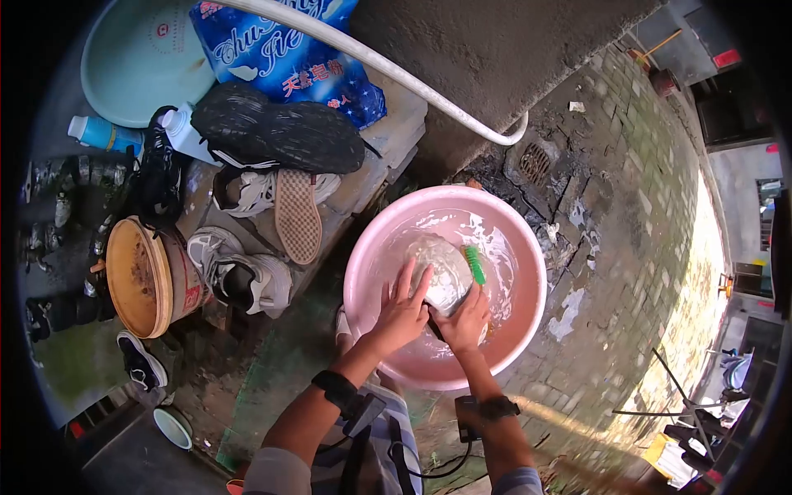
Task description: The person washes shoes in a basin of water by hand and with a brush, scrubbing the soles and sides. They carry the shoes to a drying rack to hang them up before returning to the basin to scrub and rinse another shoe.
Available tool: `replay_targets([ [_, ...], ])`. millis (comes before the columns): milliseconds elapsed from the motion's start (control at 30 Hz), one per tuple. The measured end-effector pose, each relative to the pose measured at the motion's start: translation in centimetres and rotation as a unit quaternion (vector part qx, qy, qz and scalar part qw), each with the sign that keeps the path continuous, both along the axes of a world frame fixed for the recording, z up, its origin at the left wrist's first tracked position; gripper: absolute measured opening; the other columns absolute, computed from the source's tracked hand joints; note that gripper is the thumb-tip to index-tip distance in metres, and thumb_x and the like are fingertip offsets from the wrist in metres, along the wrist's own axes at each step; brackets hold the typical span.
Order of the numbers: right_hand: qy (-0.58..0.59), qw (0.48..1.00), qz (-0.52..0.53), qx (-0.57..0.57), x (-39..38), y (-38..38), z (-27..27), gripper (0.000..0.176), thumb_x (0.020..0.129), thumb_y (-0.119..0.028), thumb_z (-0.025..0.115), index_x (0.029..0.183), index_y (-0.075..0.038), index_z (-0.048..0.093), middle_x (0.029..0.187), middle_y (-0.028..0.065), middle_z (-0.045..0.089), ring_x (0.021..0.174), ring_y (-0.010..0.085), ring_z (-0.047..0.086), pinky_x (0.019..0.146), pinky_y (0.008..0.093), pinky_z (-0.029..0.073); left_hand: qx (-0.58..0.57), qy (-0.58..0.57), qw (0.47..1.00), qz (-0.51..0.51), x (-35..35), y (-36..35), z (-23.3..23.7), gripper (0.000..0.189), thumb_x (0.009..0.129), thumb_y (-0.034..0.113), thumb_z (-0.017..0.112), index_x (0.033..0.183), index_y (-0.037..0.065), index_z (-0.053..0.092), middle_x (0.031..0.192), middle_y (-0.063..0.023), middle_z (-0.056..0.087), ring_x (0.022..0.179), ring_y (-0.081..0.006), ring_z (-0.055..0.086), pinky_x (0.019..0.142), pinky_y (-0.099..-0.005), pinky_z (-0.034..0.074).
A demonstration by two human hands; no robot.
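Observation:
A pink basin [356, 272] of water stands on the ground in front of me. In it lies a wet, pale, rounded thing that looks like a shoe [441, 257], partly under water. My left hand [399, 315] grips its near left side, fingers spread over the top and thumb along the near edge. My right hand [464, 318] is closed around a brush whose green bristles [473, 264] stick out past the fingers at the shoe's right side. The brush's handle is mostly hidden by the hand. A dark part shows between the two hands.
On the left ledge are a black shoe [276, 132], grey sneakers [241, 268], an insole [298, 219], a blue detergent bag [289, 62], a green basin [136, 70] and an orange-rimmed bucket [136, 276]. A white pipe [388, 70] hangs above; a drain [535, 163] lies beyond the basin.

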State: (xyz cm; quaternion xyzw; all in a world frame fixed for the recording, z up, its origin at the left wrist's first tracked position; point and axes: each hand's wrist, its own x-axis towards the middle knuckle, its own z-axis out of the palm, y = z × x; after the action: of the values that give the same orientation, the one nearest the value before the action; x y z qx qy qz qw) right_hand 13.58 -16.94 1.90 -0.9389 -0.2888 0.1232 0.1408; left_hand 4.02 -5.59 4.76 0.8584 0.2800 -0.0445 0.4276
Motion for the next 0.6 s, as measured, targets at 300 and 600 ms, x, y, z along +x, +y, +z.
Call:
replay_targets([
  [300, -0.060, 0.989, 0.007, 0.133, 2.1, 0.1, 10.3, 0.092, 0.052, -0.032, 0.080, 0.124, 0.001, 0.033, 0.112, 0.0192, 0.046, 0.104, 0.0364, 0.042, 0.087, 0.0453, 0.033, -0.057, -0.131, 0.973, 0.180, -2.9, -1.3, 3.1, 0.073, 0.075, 0.003, 0.052, 0.138, 0.004, 0.014, 0.139, -0.0282, 0.013, 0.126, -0.0447, 0.021, 0.103, -0.0424, 0.024],
  [600, -0.034, 0.980, 0.033, 0.194, 3.1, 1.1, 17.2, 0.089, 0.057, -0.026, 0.079, 0.126, 0.004, 0.031, 0.116, 0.0207, 0.043, 0.109, 0.0349, 0.040, 0.093, 0.0428, 0.031, -0.145, -0.127, 0.956, 0.223, -2.5, -4.2, 3.2, 0.050, 0.082, 0.012, 0.050, 0.128, 0.001, 0.036, 0.127, -0.0234, 0.040, 0.120, -0.0341, 0.039, 0.099, -0.0366, 0.033],
])
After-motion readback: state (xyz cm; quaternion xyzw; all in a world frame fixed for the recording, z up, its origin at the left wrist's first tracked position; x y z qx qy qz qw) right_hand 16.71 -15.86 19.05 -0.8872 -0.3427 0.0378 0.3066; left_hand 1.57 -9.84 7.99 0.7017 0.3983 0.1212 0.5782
